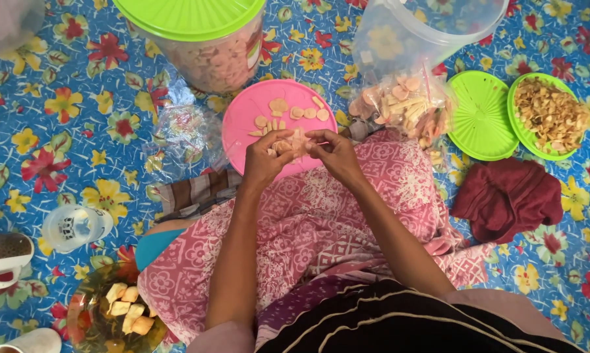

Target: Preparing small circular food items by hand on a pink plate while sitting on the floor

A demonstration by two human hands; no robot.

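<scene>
A: What are the hands on? Quick.

B: From my remote feed, both hands meet over the near rim of the pink plate (pixel 242 121). Left hand (pixel 263 160) and right hand (pixel 337 155) pinch one small clear bag of crackers (pixel 294 144) between them, fingertips closed on it. Neither hand is free.

A: Where does the bag lie from the hands?

B: Right between them, at the near edge of the pink plate, just above the lap in pink patterned cloth (pixel 308 222). Its long axis I can't tell; it's bunched and partly hidden by fingers. Both hands are equally close, each touching it.

A: Pose?

B: Forearms come up from the bottom edge and converge toward the pink plate; wrists bent inward, thumbs on top.

A: Around it?

B: Loose round crackers (pixel 295 111) lie on the pink plate beyond the hands. Beyond the plate stands a tub with a green lid (pixel 190 16). To the plate's right, a bigger bag of mixed snacks (pixel 403 108), then a flat green lid (pixel 481 117), a green lid with fried strips (pixel 550 117), a maroon cloth (pixel 507 196). Left of the plate, crumpled clear plastic (pixel 184 134). All on a blue floral mat (pixel 59 98).
</scene>
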